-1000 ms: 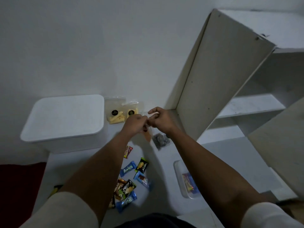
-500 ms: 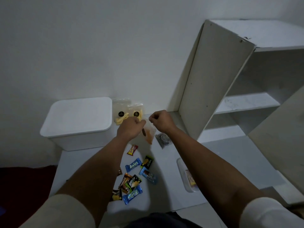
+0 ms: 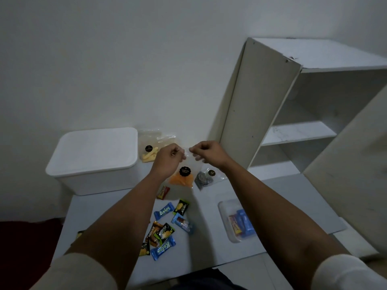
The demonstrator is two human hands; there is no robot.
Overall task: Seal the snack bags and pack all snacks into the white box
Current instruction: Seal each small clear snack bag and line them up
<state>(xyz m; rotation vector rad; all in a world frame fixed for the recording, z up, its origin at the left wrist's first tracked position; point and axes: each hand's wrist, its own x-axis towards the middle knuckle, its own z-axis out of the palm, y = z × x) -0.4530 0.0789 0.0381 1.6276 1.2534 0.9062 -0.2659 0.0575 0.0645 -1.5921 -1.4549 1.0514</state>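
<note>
Both hands pinch the top of the orange bag (image 3: pixel 184 174), held up just right of the box (image 3: pixel 94 155): left hand (image 3: pixel 169 156), right hand (image 3: pixel 206 152). Best to press the strip shut end to end.

1. The left hand (image 3: pixel 170 156) and right hand (image 3: pixel 206 152) have drawn apart along the top edge of the clear bag of orange snacks (image 3: pixel 181 176) — 1.0 s ago they touched.
2. The bag now hangs unobscured, its black label visible.
</note>
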